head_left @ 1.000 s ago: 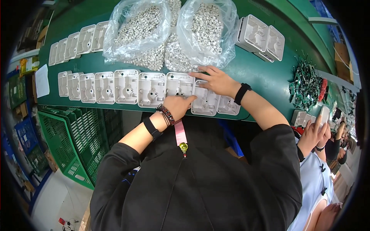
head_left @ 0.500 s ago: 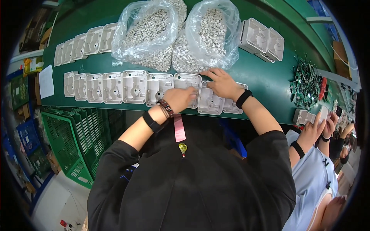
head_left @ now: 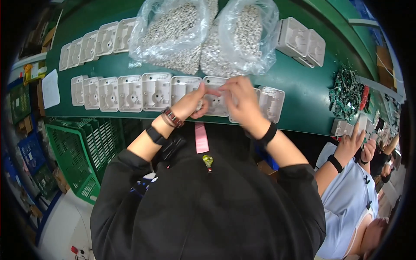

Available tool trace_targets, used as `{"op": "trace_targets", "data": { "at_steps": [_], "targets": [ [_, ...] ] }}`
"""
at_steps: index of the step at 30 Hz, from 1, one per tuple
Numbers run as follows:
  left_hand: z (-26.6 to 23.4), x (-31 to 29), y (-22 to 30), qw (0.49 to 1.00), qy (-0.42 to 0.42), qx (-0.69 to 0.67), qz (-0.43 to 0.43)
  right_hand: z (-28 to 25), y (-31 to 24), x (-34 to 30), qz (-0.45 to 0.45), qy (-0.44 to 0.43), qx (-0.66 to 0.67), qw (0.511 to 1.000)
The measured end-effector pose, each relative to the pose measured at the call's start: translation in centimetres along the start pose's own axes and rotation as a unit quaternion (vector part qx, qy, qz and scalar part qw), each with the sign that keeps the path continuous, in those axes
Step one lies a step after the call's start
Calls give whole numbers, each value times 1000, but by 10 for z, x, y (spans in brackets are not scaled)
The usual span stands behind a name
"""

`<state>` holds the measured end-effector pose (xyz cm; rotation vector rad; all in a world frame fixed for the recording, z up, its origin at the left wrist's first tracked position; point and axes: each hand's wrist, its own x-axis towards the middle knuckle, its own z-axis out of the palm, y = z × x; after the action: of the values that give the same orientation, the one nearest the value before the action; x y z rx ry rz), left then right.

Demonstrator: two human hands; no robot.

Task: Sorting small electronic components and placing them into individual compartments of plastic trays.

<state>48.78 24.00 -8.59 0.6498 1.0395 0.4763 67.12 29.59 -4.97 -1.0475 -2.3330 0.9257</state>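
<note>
A row of open light-grey plastic boxes [head_left: 156, 92] runs along the near side of the green table. Over one box [head_left: 215, 106] right of the middle, both of my hands come together. My left hand [head_left: 193, 103] is curled, with small whitish parts [head_left: 199, 105] showing between its fingers; its thumb and forefinger point toward the other hand. Smeared by motion, my right hand [head_left: 242, 102] reaches its fingertips to my left ones. Whether it pinches anything cannot be made out. It partly covers the box beneath it.
Behind the row lie two clear bags [head_left: 169, 32] [head_left: 249, 34] of small whitish parts. More grey boxes stand at the back left [head_left: 106, 39] and stacked at the back right [head_left: 294, 37]. Dark green parts [head_left: 345, 95] are heaped at right, near a co-worker's hands [head_left: 349, 149]. Green crates [head_left: 82, 147] stand below.
My left hand has lifted out of a box and turned, its curled fingers now showing small parts. My right hand has left the table behind the row and come to my left fingertips.
</note>
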Motion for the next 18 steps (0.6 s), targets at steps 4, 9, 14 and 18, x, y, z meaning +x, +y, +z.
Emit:
{"op": "trace_targets", "data": {
  "at_steps": [4,9,14,18],
  "targets": [
    [7,1,7,994,59,-81,34,30,-55,-6,42,29,54,997],
    [7,-10,8,998,-40,-7,40,33,-64,-16,128,27,168,977],
    [21,-18,20,998,-14,51,19,41,-54,-32,121,69,163,977],
    [17,-21,25,997,-39,60,-24,42,-48,-36,182,88,286,937]
  ]
}}
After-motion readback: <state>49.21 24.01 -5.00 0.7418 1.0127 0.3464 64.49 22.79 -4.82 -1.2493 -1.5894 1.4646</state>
